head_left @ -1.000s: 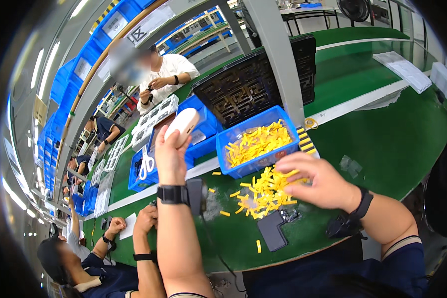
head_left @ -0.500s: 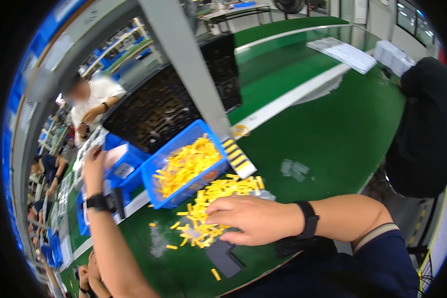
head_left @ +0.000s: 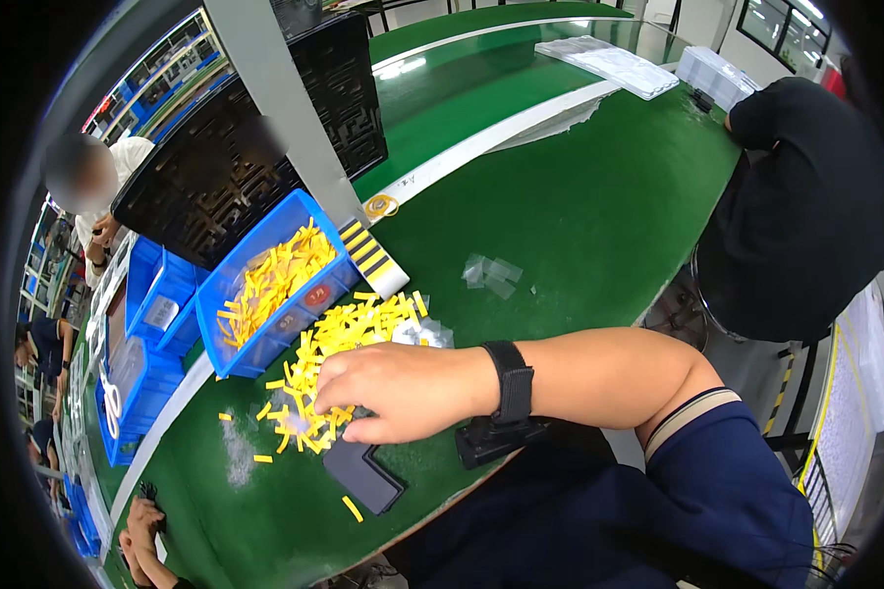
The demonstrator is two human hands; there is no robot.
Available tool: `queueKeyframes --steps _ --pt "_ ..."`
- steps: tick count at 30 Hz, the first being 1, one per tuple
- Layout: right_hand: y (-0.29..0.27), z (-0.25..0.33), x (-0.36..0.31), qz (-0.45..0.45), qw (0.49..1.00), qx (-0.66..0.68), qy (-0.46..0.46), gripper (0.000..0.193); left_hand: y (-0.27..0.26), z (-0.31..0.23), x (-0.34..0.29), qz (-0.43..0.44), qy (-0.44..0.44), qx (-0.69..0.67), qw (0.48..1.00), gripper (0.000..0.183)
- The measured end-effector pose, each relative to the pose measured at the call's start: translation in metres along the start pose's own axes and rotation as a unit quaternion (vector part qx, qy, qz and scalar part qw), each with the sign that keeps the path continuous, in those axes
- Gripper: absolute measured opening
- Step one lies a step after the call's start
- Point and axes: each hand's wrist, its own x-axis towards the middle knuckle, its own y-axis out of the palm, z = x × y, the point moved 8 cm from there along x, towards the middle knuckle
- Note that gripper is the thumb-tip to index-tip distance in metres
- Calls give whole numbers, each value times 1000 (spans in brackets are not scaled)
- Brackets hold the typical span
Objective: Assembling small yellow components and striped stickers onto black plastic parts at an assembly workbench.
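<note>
My right hand (head_left: 403, 393) rests on a loose pile of small yellow strips (head_left: 349, 329) on the green table. Its thumb is apart from the fingers; the fingertips dip among the strips and are partly hidden, and I see nothing gripped. Clear plastic pieces (head_left: 424, 334) lie beside the pile. Just below my thumb is a flat dark grey piece (head_left: 363, 478). Beyond the pile, a blue bin (head_left: 292, 321) holds more yellow strips. A white piece with yellow and black bars (head_left: 375, 260) leans by its right end. My left hand is out of view.
More blue bins (head_left: 139, 398) stand at the left, one with a white loop (head_left: 111, 404) over its edge. A grey post (head_left: 280, 108) rises behind. Another person's hands (head_left: 143, 530) are at lower left; a person in black (head_left: 805, 216) sits at right. Clear sheets (head_left: 493, 275) lie mid-table.
My left hand, reaching to the blue bins at left before, has gone out of view. My right hand stays over the yellow strips, its fingers now lower. The whole view has shifted.
</note>
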Motion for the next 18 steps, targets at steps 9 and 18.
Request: queueKeyframes --steps 9,18 --pt "6 -5 1 20 999 -13 25 26 -38 188 -97 -49 -158 37 986 21" --pt "9 -7 0 49 998 -23 21 26 -68 327 -154 -67 -220 -12 973 19"
